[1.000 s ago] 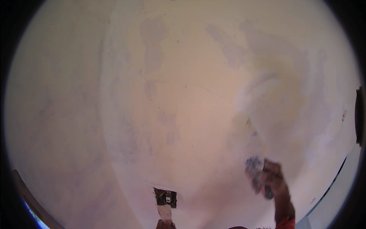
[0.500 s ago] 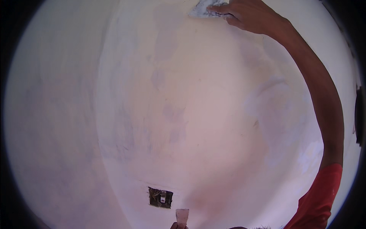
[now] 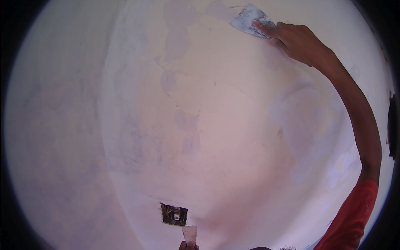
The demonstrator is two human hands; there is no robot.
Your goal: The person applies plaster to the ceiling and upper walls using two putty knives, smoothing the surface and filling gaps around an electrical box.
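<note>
My right hand grips a wide putty knife, its metal blade smeared with grey-white filler and laid against the pale, patchy wall high in view, my arm in a red sleeve reaching up the right side. At the bottom edge, my left hand, mostly out of view, holds a narrower, pale-coated putty knife upright, just below a square wall opening with wires and a small white fitting inside.
The wall fills most of the view, with lilac-grey patches, fine cracks and a long vertical line left of centre, bent by the lens. A dark object shows at the far right rim.
My right hand swung up from low right to the top of the wall, then shifted slightly right and down over the last half second, leaving a light smear. My left hand moved slightly.
</note>
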